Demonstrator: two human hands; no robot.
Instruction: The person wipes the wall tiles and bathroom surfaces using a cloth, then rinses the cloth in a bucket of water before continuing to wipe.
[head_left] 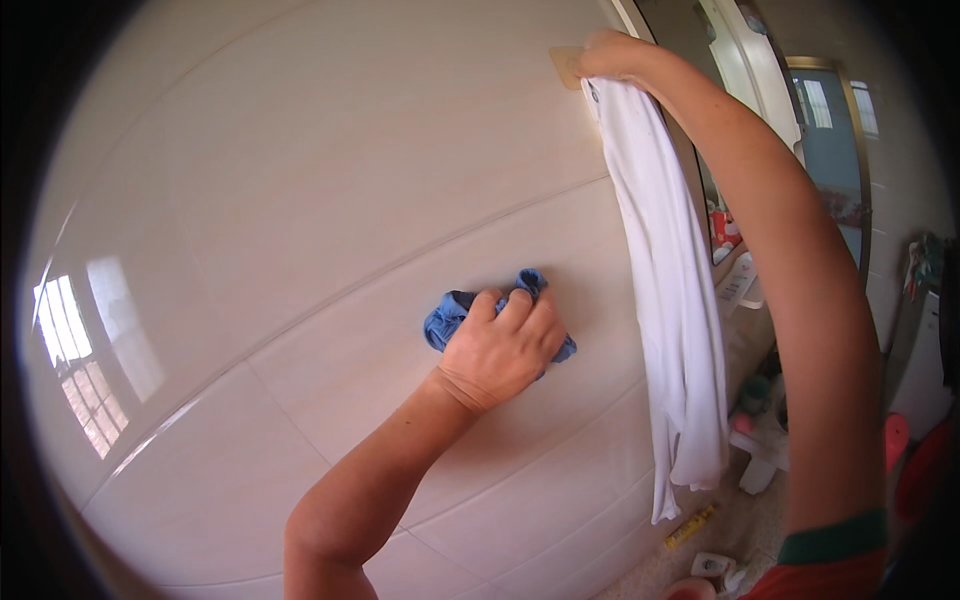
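My left hand (505,345) presses a crumpled blue cloth (448,318) flat against the pale tiled wall (380,180), its fingers curled into the fabric. Higher up on the right, my right hand (608,58) is closed at the top end of a long white cloth (662,250), which hangs down along the wall in loose folds. Its fingertips are partly hidden. Just beside that hand, a beige-gold plate (567,68) is fixed to the tiles.
A mirrored cabinet (690,60) with a metal frame stands right of the white cloth. Below it sits a white bottle (737,283). Lower down are a yellow tube (690,527), a white item (711,565) and a pink basin (690,590). A bluish door panel (838,120) shows at far right.
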